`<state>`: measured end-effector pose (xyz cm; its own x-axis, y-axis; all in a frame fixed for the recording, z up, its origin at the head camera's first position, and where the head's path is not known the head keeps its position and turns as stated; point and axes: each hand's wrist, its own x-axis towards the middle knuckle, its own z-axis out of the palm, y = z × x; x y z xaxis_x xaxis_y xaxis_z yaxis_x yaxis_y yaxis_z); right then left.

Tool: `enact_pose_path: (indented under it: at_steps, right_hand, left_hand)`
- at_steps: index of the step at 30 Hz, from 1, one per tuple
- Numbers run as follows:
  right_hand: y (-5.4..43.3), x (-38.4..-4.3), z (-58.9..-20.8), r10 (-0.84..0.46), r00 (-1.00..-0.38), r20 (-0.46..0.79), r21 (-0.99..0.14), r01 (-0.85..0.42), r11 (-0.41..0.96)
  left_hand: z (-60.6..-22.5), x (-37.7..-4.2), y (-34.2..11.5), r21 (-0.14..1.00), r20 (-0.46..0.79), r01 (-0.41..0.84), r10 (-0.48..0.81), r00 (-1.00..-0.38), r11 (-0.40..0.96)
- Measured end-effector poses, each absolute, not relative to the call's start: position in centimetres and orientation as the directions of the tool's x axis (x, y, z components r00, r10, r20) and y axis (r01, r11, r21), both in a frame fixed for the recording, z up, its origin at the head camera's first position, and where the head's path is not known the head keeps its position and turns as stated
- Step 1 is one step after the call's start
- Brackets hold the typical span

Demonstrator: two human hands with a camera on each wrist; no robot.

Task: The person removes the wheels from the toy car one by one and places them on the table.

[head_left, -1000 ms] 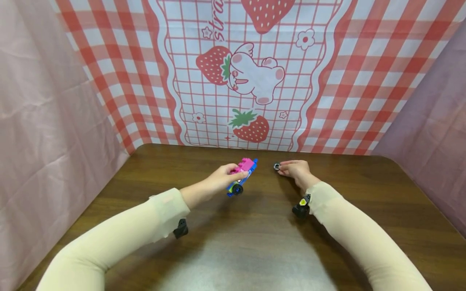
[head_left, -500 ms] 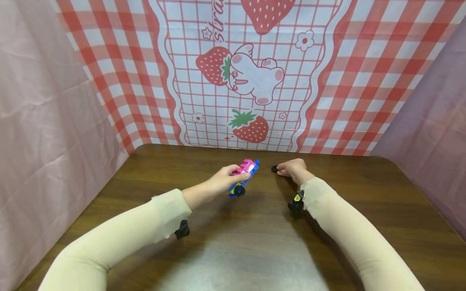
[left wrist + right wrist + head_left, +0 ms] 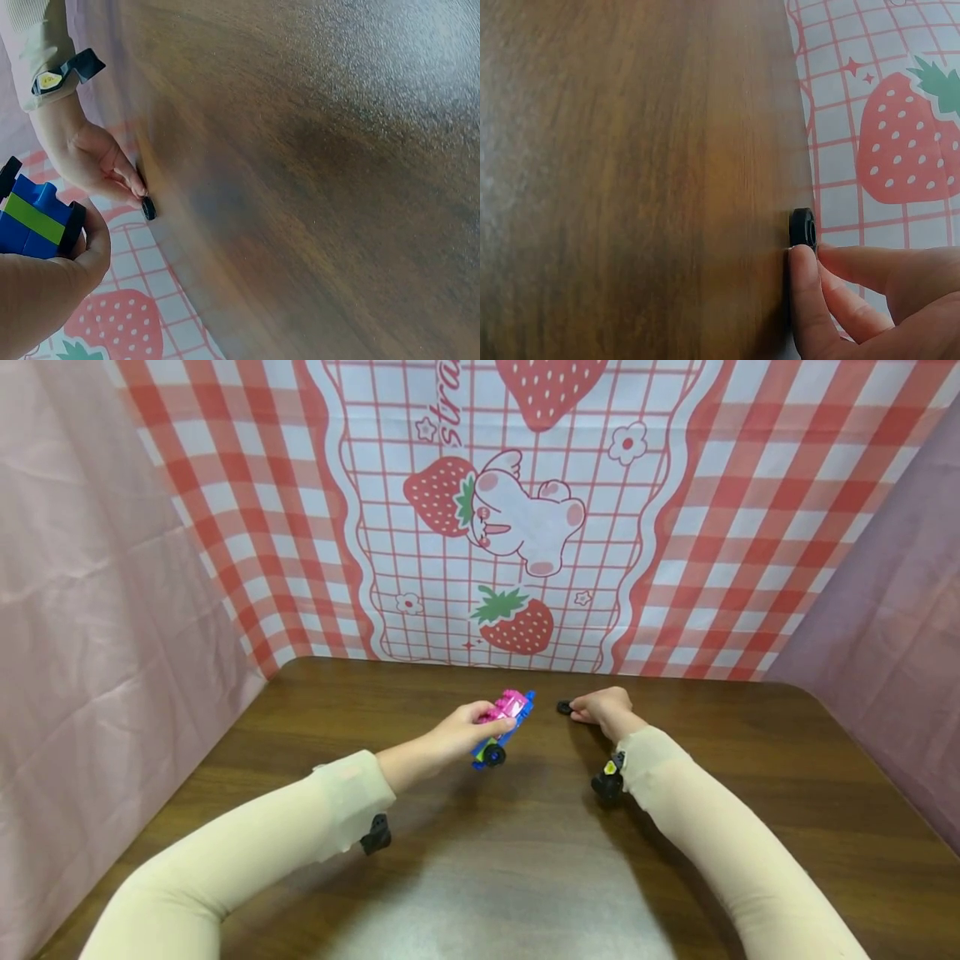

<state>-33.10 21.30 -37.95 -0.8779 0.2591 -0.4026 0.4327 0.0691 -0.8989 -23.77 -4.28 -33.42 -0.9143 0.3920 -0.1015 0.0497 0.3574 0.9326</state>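
My left hand (image 3: 467, 727) grips a toy car (image 3: 513, 702) built of blocks, with a pink studded top, a blue chassis and black wheels. It is held tilted above the table, its far end raised. In the left wrist view the car's blue end (image 3: 22, 234) shows a lime-green strip between two black wheels; the rest is cut off or hidden. To the right, my right hand (image 3: 607, 708) pinches a small loose black toy wheel (image 3: 802, 227) between thumb and fingertips. The wheel is low over the table's far part, its lower portion covered by the fingers.
The brown wooden table (image 3: 480, 852) stretches under both arms. Right behind its far edge hangs a red-and-white checked cloth (image 3: 690, 552) printed with strawberries. Pink curtains (image 3: 112, 610) close off the sides. A black wrist camera (image 3: 608, 782) hangs under the right sleeve.
My right hand has shifted slightly left and turned the wheel, whose pale hub faced the head view earlier; now it looks dark and flat. The left hand with the car has barely moved.
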Motion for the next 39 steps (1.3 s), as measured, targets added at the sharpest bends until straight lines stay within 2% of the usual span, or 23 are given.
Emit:
enact_pose_path:
  at_steps: [12,19,28,33,39]
  right_hand:
    - [21.3,-33.2,-38.2,0.255,-0.88,-0.401,-0.909,0.417,0.01]
    - [21.6,-33.0,-38.2,0.199,-0.883,-0.425,-0.905,0.42,-0.071]
    - [22.3,-32.3,-37.6,0.102,-0.9,-0.424,-0.898,0.404,-0.172]
    - [22.7,-31.9,-37.2,0.09,-0.913,-0.399,-0.914,0.387,-0.119]
    - [22.9,-31.4,-36.2,0.062,-0.923,-0.381,-0.923,0.376,-0.084]
  left_hand:
    - [-33.5,-23.7,-4.3,0.935,-0.14,0.019,0.419,-0.897,0.354]
    - [-33.6,-23.8,-4.5,0.97,-0.203,-0.101,0.51,-0.836,0.219]
    - [-33.7,-23.9,-4.5,0.985,-0.173,-0.133,0.578,-0.797,0.11]
    - [-33.8,-24.1,-4.5,0.983,-0.179,-0.167,0.557,-0.811,0.072]
    - [-33.8,-24.5,-4.6,0.992,-0.122,-0.122,0.574,-0.81,0.039]
